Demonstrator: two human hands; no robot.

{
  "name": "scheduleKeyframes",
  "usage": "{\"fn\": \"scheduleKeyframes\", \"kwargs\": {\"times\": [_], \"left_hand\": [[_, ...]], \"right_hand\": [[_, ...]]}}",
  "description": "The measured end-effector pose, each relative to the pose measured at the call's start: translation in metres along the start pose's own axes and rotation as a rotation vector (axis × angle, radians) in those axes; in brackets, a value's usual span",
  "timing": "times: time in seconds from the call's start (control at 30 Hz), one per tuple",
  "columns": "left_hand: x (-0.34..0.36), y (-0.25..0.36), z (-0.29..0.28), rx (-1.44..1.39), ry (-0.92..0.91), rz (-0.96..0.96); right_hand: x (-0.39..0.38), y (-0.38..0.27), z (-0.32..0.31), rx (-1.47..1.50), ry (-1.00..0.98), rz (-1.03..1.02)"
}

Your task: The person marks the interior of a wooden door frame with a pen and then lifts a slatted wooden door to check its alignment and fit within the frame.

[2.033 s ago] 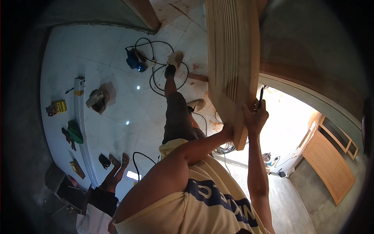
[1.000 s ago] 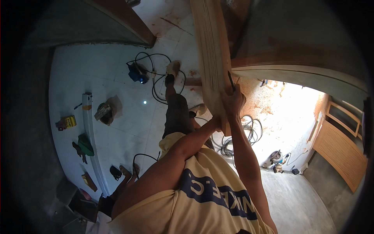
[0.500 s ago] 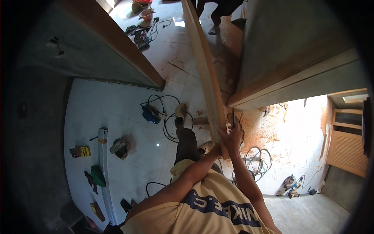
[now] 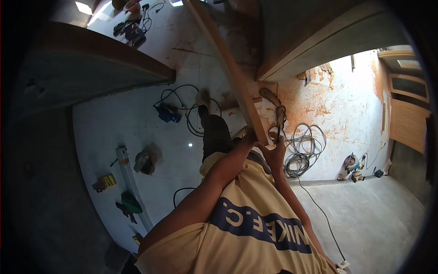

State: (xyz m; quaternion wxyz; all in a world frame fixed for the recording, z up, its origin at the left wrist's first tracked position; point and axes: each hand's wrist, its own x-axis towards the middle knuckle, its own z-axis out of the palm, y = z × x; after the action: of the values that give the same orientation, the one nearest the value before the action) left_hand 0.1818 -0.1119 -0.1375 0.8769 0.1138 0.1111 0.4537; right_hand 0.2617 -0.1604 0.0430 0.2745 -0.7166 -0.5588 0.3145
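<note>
A long wooden beam slants from the far top of the view down to my hands. My left hand is closed round its near end, the fingers partly hidden by the wood. Right beside that end is my right hand, its thumb stretched toward the beam. A slim dark object rises from the fingers of this hand; its kind is unclear. The beam is tilted, its near end close to my body.
A blue power tool with a looped black cord lies left of my leg. Farther left are a long metal bar and a green tool. Coiled cable and a circular saw lie at right. Door frame posts flank the beam.
The view has shifted, and the beam now slants more to the left. My right hand has slipped from the beam's side to near its end. The person at the far end has mostly left view.
</note>
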Motion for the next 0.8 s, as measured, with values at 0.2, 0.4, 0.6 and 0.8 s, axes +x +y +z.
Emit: {"fn": "scheduleKeyframes", "kwargs": {"times": [0.2,0.4,0.6,0.8], "left_hand": [[-0.008,0.018,0.014,-0.389,-0.269,-0.063],[-0.002,0.019,0.006,-0.026,-0.020,-0.108],[-0.001,0.010,-0.013,0.364,0.131,-0.196],[-0.015,0.025,-0.017,0.675,0.352,-0.310]], "right_hand": [[0.003,0.010,0.020,0.067,0.013,-0.072],[0.005,0.017,0.026,0.122,0.073,-0.105],[0.010,0.015,0.025,0.116,0.091,-0.165],[0.010,0.019,0.021,0.128,0.052,-0.138]]}}
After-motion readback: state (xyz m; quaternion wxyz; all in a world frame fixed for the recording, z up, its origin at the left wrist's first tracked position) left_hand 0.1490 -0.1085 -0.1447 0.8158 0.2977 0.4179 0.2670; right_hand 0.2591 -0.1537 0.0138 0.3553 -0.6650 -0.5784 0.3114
